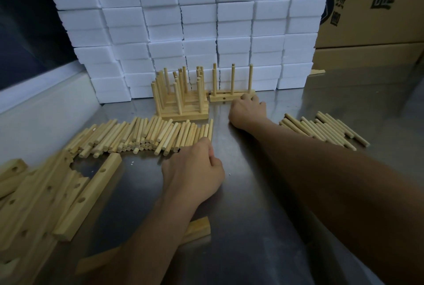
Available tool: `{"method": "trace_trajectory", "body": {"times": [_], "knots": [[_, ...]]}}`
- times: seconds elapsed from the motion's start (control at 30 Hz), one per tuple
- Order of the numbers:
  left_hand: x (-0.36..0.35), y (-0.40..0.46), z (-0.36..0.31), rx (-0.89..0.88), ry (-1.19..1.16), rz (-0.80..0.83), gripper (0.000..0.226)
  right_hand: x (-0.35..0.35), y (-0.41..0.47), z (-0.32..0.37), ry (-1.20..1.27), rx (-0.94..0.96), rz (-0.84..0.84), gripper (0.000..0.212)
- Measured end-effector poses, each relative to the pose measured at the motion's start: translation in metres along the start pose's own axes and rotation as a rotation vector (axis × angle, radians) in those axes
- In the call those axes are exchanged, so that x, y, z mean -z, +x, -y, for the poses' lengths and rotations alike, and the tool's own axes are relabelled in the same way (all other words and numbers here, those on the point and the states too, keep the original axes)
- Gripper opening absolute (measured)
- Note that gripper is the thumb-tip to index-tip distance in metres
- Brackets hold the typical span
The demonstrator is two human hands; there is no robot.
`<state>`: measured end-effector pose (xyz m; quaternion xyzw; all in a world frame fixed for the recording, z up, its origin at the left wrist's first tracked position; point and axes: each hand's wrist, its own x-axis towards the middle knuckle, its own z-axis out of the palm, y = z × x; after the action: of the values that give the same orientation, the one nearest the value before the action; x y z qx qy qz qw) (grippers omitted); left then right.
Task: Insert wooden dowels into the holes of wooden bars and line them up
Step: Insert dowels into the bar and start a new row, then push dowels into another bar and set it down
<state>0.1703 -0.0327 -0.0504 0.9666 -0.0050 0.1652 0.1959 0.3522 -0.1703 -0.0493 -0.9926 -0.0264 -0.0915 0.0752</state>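
Note:
A wooden bar (221, 97) with three upright dowels stands at the back of the steel table. My right hand (246, 110) holds its right end, fingers curled on it. To its left a block of several finished bars (183, 110) stands lined up with their dowels pointing up. A long heap of loose dowels (137, 134) lies in front of that block. My left hand (195, 167) rests at the heap's right end with curled fingers touching the dowels; whether it pinches one is hidden.
Empty drilled bars (46, 195) are piled at the left front, and one bar (197, 228) lies under my left forearm. A second dowel pile (323, 130) lies at the right. White foam blocks (195, 28) form a wall behind, with cardboard boxes (376, 9) at right.

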Motion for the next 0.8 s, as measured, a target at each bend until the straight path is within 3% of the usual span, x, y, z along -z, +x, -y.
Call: {"method": "trace_trajectory", "body": {"times": [0.67,0.73,0.8], "knots": [[0.031,0.006,-0.007,0.065,-0.107,0.099,0.008,0.009,-0.141,0.006,0.199,0.120,-0.083,0.038],[0.051,0.010,-0.005,0.052,-0.080,0.235,0.010,0.012,-0.142,0.005,0.219,0.123,-0.088,0.037],[0.078,0.011,-0.004,0.054,-0.019,0.558,0.023,0.014,-0.142,0.004,0.228,0.125,-0.086,0.037]]}}
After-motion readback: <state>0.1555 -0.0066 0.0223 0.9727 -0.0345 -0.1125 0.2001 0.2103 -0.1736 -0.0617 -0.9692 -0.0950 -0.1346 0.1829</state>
